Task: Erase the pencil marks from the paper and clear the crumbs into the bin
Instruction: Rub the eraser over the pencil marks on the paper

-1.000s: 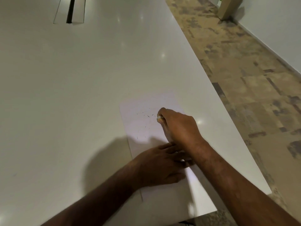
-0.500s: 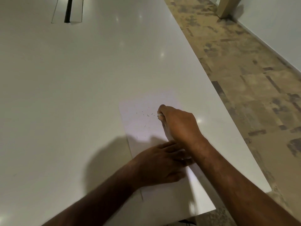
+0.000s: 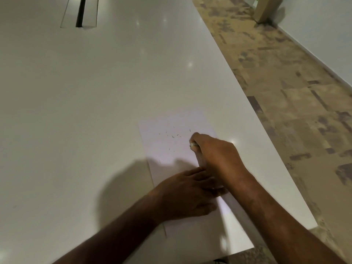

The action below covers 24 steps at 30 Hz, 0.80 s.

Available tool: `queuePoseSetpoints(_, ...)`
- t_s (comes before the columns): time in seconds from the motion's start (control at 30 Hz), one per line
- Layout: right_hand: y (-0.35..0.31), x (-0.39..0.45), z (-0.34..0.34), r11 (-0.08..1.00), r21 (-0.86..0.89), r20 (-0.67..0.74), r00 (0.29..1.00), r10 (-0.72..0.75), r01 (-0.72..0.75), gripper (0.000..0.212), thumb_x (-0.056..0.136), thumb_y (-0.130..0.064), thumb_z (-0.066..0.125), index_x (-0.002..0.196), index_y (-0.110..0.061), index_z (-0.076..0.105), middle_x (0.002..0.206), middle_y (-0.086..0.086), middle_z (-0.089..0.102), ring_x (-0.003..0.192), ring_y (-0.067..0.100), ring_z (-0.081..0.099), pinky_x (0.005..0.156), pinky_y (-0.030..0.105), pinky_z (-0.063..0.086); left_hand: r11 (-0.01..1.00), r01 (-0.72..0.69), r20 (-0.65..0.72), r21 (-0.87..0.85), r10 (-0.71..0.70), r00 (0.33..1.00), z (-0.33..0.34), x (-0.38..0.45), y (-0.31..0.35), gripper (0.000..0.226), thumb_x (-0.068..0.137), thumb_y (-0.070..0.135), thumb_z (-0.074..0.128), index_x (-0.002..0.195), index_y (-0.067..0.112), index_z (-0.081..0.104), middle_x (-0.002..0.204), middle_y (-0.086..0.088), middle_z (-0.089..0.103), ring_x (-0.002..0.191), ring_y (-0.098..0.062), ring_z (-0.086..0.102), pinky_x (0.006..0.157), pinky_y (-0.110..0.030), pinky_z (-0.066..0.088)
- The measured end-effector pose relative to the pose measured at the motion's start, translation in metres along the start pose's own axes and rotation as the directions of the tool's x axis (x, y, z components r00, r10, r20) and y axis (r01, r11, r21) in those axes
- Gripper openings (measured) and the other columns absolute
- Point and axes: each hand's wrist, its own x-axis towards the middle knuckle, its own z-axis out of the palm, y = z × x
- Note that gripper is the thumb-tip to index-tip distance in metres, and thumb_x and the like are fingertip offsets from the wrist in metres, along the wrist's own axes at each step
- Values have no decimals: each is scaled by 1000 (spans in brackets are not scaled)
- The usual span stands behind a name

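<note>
A white sheet of paper lies on the white table near its right edge. Small dark eraser crumbs are scattered over the sheet's upper half. My right hand pinches a small pale eraser and presses it on the paper's right side. My left hand lies flat on the lower part of the sheet, fingers straight, holding it down. My right forearm crosses over the left hand's fingertips. No bin is in view.
The large white table has a cable slot at the far left. Its right edge borders a patterned brown floor. A cardboard box stands by the wall at the top right.
My right hand has shifted slightly with the eraser in small rubbing strokes on the paper. The left hand has stayed pressing the sheet.
</note>
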Motion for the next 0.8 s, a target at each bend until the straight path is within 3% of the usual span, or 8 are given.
queuePoseSetpoints(0.23,3,12,6,1000,5,-72,997,-11,12,12,111,-31,42,103,-31,51,91,-7,64,73,19,56,68,37,52,1000,16,40,-12,-15,999,2,0,0,53,111,47,35,157,24,40,164,0,38,157,-20,21,127,-43,19)
queuePoseSetpoints(0.4,9,-10,6,1000,10,-14,1000,3,-3,13,112,-35,40,105,-30,51,91,-7,62,69,17,54,67,37,51,1000,-3,33,2,3,999,4,2,-2,55,111,47,34,160,23,36,168,2,30,159,-17,10,128,-41,14)
queuePoseSetpoints(0.57,8,7,6,1000,5,-73,997,14,-13,11,110,-28,45,101,-30,51,88,-7,63,68,18,56,64,35,48,999,0,33,-38,1,999,4,1,-1,53,111,47,36,158,23,39,166,1,34,158,-19,18,127,-43,20)
queuePoseSetpoints(0.8,2,-17,10,999,8,-41,998,-43,44,11,108,-27,43,99,-27,50,86,-2,60,71,22,55,65,41,52,996,-7,-1,-92,7,1000,-1,1,-1,50,110,44,42,153,20,46,162,0,40,157,-17,21,128,-41,16)
